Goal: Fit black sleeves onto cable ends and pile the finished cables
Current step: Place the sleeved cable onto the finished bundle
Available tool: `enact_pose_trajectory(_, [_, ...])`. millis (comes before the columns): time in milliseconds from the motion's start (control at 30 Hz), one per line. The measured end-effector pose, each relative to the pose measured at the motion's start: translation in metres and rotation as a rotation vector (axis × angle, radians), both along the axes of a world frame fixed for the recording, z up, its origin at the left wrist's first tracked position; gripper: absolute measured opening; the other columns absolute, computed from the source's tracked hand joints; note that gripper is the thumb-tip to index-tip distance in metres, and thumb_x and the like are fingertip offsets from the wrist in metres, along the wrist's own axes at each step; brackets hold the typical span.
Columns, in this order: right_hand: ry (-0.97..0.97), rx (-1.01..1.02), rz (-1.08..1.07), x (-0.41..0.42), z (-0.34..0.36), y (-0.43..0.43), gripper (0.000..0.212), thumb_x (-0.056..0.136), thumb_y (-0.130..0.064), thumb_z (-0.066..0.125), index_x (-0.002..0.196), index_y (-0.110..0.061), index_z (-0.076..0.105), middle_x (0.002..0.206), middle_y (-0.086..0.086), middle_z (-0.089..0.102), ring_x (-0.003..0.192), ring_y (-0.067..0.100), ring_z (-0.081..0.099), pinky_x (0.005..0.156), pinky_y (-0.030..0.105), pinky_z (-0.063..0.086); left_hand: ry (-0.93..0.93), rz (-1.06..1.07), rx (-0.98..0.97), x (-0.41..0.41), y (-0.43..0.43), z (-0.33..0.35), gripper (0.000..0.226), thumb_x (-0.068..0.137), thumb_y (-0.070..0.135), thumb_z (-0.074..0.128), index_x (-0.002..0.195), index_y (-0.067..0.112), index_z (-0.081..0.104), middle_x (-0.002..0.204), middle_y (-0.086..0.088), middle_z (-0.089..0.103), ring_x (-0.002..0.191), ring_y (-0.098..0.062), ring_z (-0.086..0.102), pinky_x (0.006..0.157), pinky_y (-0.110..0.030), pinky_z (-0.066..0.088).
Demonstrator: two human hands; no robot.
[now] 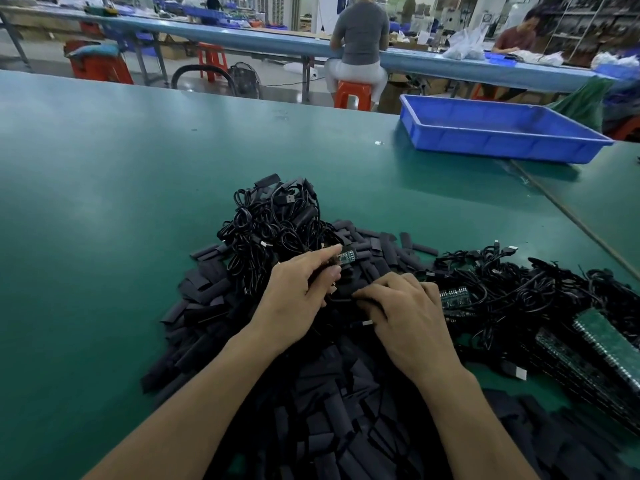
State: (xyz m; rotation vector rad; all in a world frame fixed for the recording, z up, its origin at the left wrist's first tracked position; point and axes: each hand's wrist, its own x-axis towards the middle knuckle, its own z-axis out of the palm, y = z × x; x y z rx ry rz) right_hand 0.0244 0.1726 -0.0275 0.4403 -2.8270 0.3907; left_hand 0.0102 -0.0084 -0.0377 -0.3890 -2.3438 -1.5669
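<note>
My left hand [298,292] pinches a cable end with a small green circuit board [347,256] between thumb and forefinger. My right hand [403,313] lies just beside it, its fingers curled down into the heap of flat black sleeves [346,403]; what they grip is hidden. Behind the hands rises a pile of coiled black cables [273,220] with sleeves on their ends. To the right lies a tangle of cables with bare green boards [491,292].
A green table [121,185] carries everything. A blue plastic tray [498,140] stands at the back right. Stacked green boards [595,355] lie at the right edge. People sit at a long bench beyond the table.
</note>
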Motion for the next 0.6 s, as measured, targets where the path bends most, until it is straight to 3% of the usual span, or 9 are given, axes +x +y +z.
enact_pose_trajectory(100, [0.093, -0.157, -0.034, 0.001, 0.0, -0.002, 0.012, 0.099, -0.027, 0.056, 0.103, -0.026, 0.067, 0.103, -0.01, 0.065, 0.1, 0.015, 0.054, 0.088, 0.031, 0.031, -0.014, -0.013, 0.007, 0.001, 0.0, 0.001, 0.04, 0.101, 0.011, 0.057, 0.138, 0.024, 0.056, 0.085, 0.01, 0.072, 0.071, -0.004, 0.066, 0.063, -0.015, 0.053])
enact_pose_trajectory(233, [0.105, -0.376, -0.035, 0.001, -0.002, 0.0, 0.009, 0.099, -0.022, 0.051, 0.091, -0.025, 0.051, 0.077, -0.013, 0.056, 0.072, 0.006, 0.05, 0.076, 0.031, 0.035, -0.017, -0.003, 0.038, 0.001, 0.0, 0.001, 0.026, 0.099, 0.014, 0.062, 0.105, 0.038, 0.056, 0.086, 0.014, 0.074, 0.07, -0.005, 0.069, 0.061, -0.015, 0.052])
enact_pose_trajectory(433, [0.129, -0.628, 0.027, 0.001, -0.005, 0.006, 0.011, 0.096, -0.022, 0.061, 0.097, -0.03, 0.053, 0.08, -0.014, 0.067, 0.075, 0.006, 0.064, 0.069, 0.039, 0.053, 0.009, 0.041, 0.047, -0.001, -0.001, -0.005, 0.026, 0.093, 0.013, 0.07, 0.105, 0.036, 0.067, 0.089, 0.011, 0.073, 0.078, -0.002, 0.072, 0.071, -0.019, 0.058])
enact_pose_trajectory(600, [0.144, -0.638, 0.055, 0.0, -0.009, 0.01, 0.04, 0.096, -0.015, 0.061, 0.128, -0.038, 0.059, 0.084, -0.022, 0.069, 0.075, 0.002, 0.064, 0.064, 0.013, 0.046, 0.005, 0.036, 0.005, -0.001, -0.001, -0.007, 0.023, 0.093, 0.012, 0.07, 0.112, 0.024, 0.072, 0.096, 0.013, 0.072, 0.081, 0.001, 0.071, 0.08, -0.021, 0.058])
